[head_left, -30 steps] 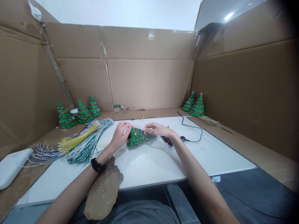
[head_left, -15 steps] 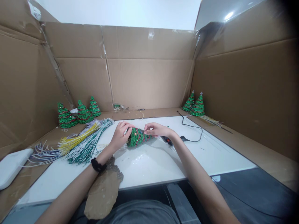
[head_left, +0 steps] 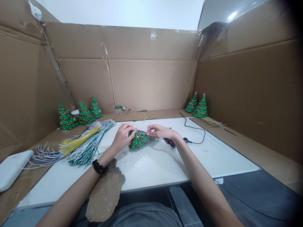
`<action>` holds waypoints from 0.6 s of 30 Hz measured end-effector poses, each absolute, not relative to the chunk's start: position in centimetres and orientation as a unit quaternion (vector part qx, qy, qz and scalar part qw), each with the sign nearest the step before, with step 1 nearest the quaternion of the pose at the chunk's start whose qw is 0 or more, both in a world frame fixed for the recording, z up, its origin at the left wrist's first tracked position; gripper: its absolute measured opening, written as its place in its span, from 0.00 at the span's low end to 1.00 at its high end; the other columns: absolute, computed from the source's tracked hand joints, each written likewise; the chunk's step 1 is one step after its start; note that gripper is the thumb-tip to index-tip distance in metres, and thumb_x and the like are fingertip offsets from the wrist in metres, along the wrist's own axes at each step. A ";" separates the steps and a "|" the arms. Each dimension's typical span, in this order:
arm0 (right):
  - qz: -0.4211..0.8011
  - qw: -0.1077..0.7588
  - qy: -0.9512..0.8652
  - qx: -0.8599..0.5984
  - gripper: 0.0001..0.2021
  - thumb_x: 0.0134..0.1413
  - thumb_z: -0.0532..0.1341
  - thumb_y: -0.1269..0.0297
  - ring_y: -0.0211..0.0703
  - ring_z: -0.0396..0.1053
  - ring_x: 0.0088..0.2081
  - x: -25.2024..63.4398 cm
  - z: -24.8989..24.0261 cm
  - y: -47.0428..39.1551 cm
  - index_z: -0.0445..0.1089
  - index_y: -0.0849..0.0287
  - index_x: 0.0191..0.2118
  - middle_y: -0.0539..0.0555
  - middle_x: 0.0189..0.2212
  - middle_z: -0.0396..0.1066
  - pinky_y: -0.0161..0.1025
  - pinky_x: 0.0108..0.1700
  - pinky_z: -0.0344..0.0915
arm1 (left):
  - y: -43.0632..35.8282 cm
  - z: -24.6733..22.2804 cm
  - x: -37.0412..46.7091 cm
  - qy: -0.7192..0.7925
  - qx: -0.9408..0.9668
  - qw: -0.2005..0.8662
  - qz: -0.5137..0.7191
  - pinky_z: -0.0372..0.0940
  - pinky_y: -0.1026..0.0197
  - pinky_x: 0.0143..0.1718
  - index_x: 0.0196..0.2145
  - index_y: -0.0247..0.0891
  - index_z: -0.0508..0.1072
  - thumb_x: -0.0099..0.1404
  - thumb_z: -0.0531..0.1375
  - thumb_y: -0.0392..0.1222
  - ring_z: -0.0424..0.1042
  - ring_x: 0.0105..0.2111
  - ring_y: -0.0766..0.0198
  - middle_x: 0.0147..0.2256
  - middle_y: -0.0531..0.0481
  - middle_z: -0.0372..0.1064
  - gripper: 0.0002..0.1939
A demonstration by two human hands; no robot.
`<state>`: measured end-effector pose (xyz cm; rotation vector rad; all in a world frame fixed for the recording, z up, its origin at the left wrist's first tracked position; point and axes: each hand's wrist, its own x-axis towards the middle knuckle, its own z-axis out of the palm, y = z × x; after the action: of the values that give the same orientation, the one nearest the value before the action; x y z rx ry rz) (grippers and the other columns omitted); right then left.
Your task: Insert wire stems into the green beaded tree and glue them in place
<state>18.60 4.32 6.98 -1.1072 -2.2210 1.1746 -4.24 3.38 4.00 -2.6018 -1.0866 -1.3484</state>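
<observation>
A small green Christmas tree point(head_left: 140, 142) with red garland lies on its side on the white board, its narrower end toward the right. A thin pale strand point(head_left: 141, 132) runs across its upper side, between my two hands. My left hand point(head_left: 123, 136) pinches the strand's left end by the tree's wide base, thumb and forefinger together. At the right end, my right hand point(head_left: 157, 130) is closed in a pinch on the same strand, over the narrower part. Whether the strand is wire or cord is too small to tell.
Bundles of green-white point(head_left: 91, 146) and yellow ties point(head_left: 79, 140) lie at left. Finished-looking trees stand at back left point(head_left: 86, 115) and right point(head_left: 200, 107). A black corded tool point(head_left: 169, 142) lies right of my work. Brown cardboard point(head_left: 104, 195) overhangs the front edge.
My left fingers have shifted slightly right and now pinch at the tree's upper side. The pale strand shows stretched between both hands. The right hand has barely moved.
</observation>
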 end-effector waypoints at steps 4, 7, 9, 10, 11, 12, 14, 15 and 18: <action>0.427 0.195 -0.795 -0.384 0.08 0.51 0.56 0.61 0.31 0.60 0.20 18.7 6.7 4.5 0.59 0.59 0.29 0.47 0.24 0.63 0.31 0.22 0.55 | 3.4 4.0 -4.3 -0.348 -0.835 0.005 -0.426 0.59 0.56 0.46 0.36 0.41 0.73 0.65 0.53 0.39 0.63 0.41 0.60 0.35 0.49 0.67 0.09; 0.430 0.188 -0.804 -0.365 0.09 0.50 0.58 0.59 0.30 0.58 0.19 18.9 6.3 4.9 0.59 0.59 0.29 0.47 0.24 0.63 0.30 0.20 0.54 | 3.4 4.0 -4.3 -0.349 -0.839 0.011 -0.417 0.59 0.56 0.45 0.36 0.40 0.74 0.65 0.51 0.39 0.62 0.41 0.60 0.35 0.48 0.66 0.11; 0.422 0.196 -0.814 -0.348 0.11 0.49 0.59 0.57 0.31 0.57 0.20 18.9 6.2 5.1 0.59 0.59 0.30 0.47 0.24 0.63 0.30 0.20 0.53 | 3.3 4.1 -4.3 -0.350 -0.840 0.014 -0.414 0.59 0.57 0.45 0.36 0.40 0.75 0.66 0.51 0.39 0.62 0.41 0.60 0.35 0.48 0.65 0.12; 0.417 0.202 -0.817 -0.343 0.11 0.50 0.59 0.57 0.32 0.58 0.21 18.8 6.1 5.1 0.59 0.59 0.30 0.47 0.24 0.63 0.30 0.20 0.52 | 3.3 4.1 -4.3 -0.350 -0.841 0.014 -0.413 0.59 0.57 0.45 0.35 0.39 0.75 0.66 0.51 0.39 0.62 0.41 0.60 0.35 0.48 0.65 0.13; 0.413 0.205 -0.818 -0.342 0.12 0.50 0.58 0.56 0.32 0.58 0.22 18.8 6.2 5.1 0.60 0.59 0.30 0.47 0.23 0.63 0.30 0.21 0.52 | 3.3 4.2 -4.3 -0.351 -0.841 0.013 -0.412 0.59 0.56 0.45 0.36 0.39 0.75 0.66 0.50 0.39 0.62 0.41 0.60 0.35 0.48 0.65 0.13; 0.415 0.204 -0.816 -0.348 0.12 0.52 0.57 0.55 0.33 0.59 0.23 18.7 6.2 5.0 0.61 0.59 0.30 0.47 0.22 0.62 0.30 0.22 0.52 | 3.3 4.2 -4.3 -0.352 -0.841 0.012 -0.411 0.59 0.56 0.45 0.36 0.40 0.75 0.66 0.50 0.39 0.62 0.41 0.60 0.35 0.48 0.65 0.13; 0.430 0.193 -0.802 -0.367 0.13 0.55 0.53 0.54 0.34 0.58 0.23 18.6 6.4 4.9 0.63 0.60 0.30 0.47 0.20 0.61 0.32 0.23 0.52 | 3.3 4.2 -4.3 -0.354 -0.841 0.009 -0.409 0.59 0.56 0.45 0.36 0.40 0.75 0.66 0.50 0.40 0.62 0.41 0.60 0.36 0.47 0.65 0.13; 0.436 0.186 -0.797 -0.375 0.14 0.56 0.51 0.55 0.34 0.58 0.23 18.6 6.5 4.8 0.64 0.61 0.30 0.47 0.20 0.60 0.32 0.24 0.52 | 3.3 4.1 -4.4 -0.355 -0.841 0.008 -0.408 0.59 0.56 0.46 0.37 0.40 0.75 0.67 0.50 0.40 0.62 0.41 0.60 0.36 0.47 0.65 0.14; 0.439 0.177 -0.796 -0.379 0.11 0.54 0.52 0.61 0.35 0.59 0.24 18.6 6.7 4.6 0.66 0.61 0.30 0.48 0.21 0.62 0.33 0.27 0.55 | 3.4 4.1 -4.4 -0.356 -0.841 0.005 -0.407 0.59 0.55 0.46 0.37 0.40 0.75 0.67 0.49 0.41 0.62 0.42 0.60 0.37 0.47 0.65 0.14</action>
<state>18.61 4.57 6.67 -1.0720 -2.2521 1.2421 -4.37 3.35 4.08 -2.6360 -1.1149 -1.2734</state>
